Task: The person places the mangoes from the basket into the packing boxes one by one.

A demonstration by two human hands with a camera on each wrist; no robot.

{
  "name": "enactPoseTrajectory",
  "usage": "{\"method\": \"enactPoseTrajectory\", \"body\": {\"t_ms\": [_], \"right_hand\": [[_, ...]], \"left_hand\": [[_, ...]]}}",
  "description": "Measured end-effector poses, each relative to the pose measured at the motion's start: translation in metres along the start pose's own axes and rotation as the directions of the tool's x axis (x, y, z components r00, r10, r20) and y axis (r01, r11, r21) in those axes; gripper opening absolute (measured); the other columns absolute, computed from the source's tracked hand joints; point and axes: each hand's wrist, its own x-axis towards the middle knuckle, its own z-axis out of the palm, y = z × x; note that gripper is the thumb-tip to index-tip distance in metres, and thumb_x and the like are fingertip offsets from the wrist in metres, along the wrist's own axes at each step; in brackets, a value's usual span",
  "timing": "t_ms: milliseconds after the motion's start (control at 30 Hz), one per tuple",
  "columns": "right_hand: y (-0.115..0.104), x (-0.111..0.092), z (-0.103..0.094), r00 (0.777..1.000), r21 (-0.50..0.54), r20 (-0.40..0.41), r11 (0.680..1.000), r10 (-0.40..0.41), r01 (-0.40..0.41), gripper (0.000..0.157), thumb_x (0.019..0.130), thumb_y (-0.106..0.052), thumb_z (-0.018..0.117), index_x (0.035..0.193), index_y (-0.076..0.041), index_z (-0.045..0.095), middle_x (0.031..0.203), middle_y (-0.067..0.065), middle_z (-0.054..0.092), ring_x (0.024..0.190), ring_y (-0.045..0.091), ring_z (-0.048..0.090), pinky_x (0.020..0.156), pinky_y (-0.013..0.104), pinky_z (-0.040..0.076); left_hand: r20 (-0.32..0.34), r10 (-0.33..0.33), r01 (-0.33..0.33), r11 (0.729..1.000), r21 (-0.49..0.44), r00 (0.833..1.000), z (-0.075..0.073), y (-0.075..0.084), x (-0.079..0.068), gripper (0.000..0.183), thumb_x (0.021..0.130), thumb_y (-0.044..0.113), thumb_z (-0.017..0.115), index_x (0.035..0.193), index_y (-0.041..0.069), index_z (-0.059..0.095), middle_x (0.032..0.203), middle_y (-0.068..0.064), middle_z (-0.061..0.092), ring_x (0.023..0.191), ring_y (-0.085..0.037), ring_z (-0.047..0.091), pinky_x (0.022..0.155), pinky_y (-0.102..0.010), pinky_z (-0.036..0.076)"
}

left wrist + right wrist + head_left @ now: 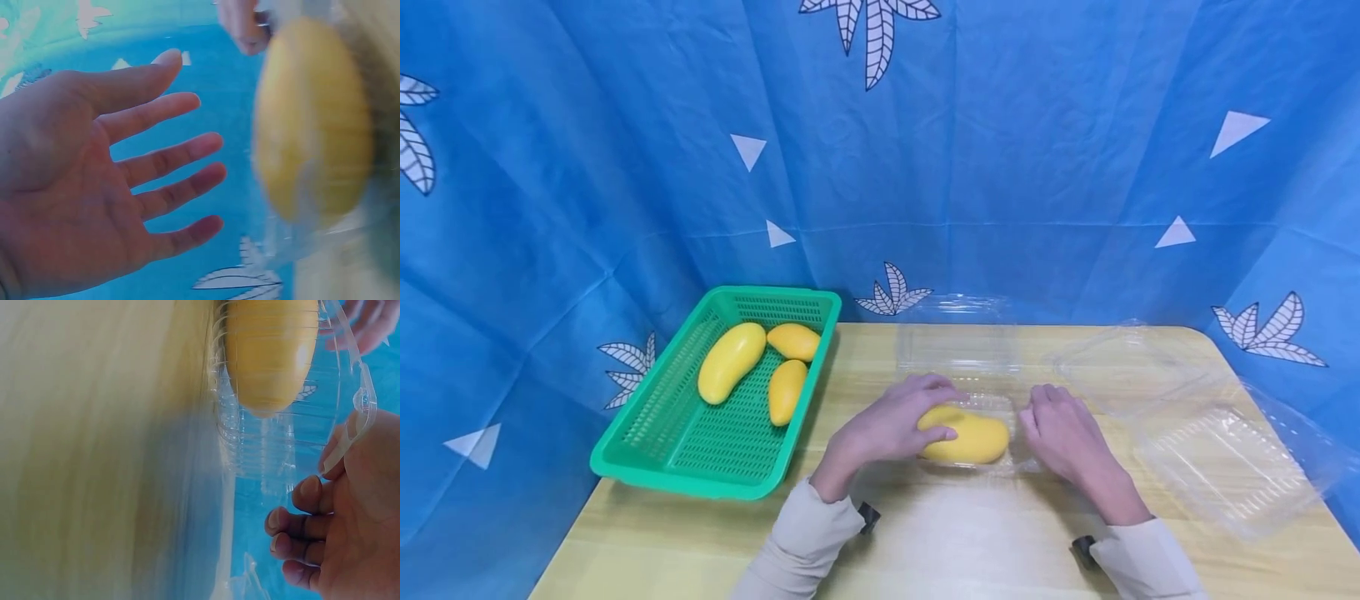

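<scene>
A large yellow mango [973, 437] lies in a clear plastic clamshell box [300, 447] on the table. Over its left end is my left hand [898, 421]; in the left wrist view the fingers [169, 156] are spread, with a gap between them and the mango. At the box's right side, my right hand [1063, 433] has its fingers curled and pinches the rim at a corner, as the right wrist view shows. The mango shows through the box's ribbed wall there.
On the left stands a green plastic basket [718, 485] with a long yellow mango [732, 362] and two smaller orange-yellow mangoes [787, 392] in it. More clear plastic boxes lie behind the hands [958, 346] and at the right [1232, 458]. A blue curtain [1037, 167] encloses the wooden table [970, 550].
</scene>
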Motion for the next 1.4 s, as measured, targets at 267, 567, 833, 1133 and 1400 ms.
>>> {"method": "enactPoseTrajectory", "body": {"t_ms": [267, 567, 833, 1133, 1400], "right_hand": [[0.003, 0.000, 0.000, 1.000, 0.005, -0.007, 1.000, 0.000, 0.000, 0.024, 0.104, -0.019, 0.045, 0.083, -0.009, 0.051, 0.076, 0.004, 0.047, 0.074, 0.024, 0.045, 0.069, 0.040, 0.041], [0.005, 0.001, -0.003, 1.000, -0.005, -0.019, 1.000, -0.006, 0.006, 0.025, 0.105, -0.020, 0.044, 0.083, -0.009, 0.051, 0.078, 0.005, 0.048, 0.076, 0.026, 0.047, 0.071, 0.042, 0.043], [0.005, 0.000, -0.003, 1.000, 0.022, 0.011, 1.000, 0.019, -0.019, 0.021, 0.103, -0.017, 0.044, 0.085, -0.009, 0.053, 0.081, 0.006, 0.051, 0.082, 0.027, 0.050, 0.076, 0.045, 0.045], [0.000, 0.002, 0.000, 1.000, 0.023, 0.015, 1.000, 0.015, -0.015, 0.021, 0.104, -0.017, 0.045, 0.087, -0.009, 0.054, 0.081, 0.006, 0.050, 0.081, 0.026, 0.049, 0.075, 0.044, 0.045], [0.001, -0.001, 0.000, 1.000, 0.023, 0.006, 0.999, 0.026, -0.026, 0.023, 0.104, -0.020, 0.043, 0.087, -0.009, 0.054, 0.083, 0.006, 0.052, 0.083, 0.028, 0.050, 0.076, 0.045, 0.044]], "left_hand": [[-0.157, 0.076, -0.073, 0.997, 0.025, 0.985, -0.047, 0.022, -0.009, 0.041, 0.103, 0.022, 0.065, 0.143, 0.015, 0.060, 0.147, -0.005, 0.055, 0.137, -0.024, 0.049, 0.114, -0.046, 0.041], [-0.354, 0.044, -0.018, 0.997, 0.075, 0.934, -0.090, 0.019, -0.025, 0.035, 0.103, 0.008, 0.060, 0.138, 0.012, 0.063, 0.136, -0.005, 0.062, 0.115, -0.025, 0.060, 0.099, -0.044, 0.050], [-0.383, 0.033, 0.004, 0.995, 0.095, 0.923, -0.135, -0.008, -0.039, 0.043, 0.099, -0.009, 0.053, 0.136, 0.008, 0.064, 0.138, -0.009, 0.059, 0.125, -0.029, 0.054, 0.099, -0.048, 0.047], [-0.396, -0.008, 0.053, 0.993, 0.102, 0.918, -0.158, -0.046, -0.048, 0.037, 0.099, -0.007, 0.058, 0.134, 0.005, 0.064, 0.138, -0.013, 0.058, 0.126, -0.034, 0.054, 0.101, -0.054, 0.049], [-0.367, -0.103, 0.157, 0.980, 0.120, 0.924, -0.158, -0.092, -0.042, 0.034, 0.106, 0.015, 0.057, 0.137, 0.003, 0.062, 0.144, -0.021, 0.052, 0.137, -0.044, 0.042, 0.113, -0.065, 0.030]]}}
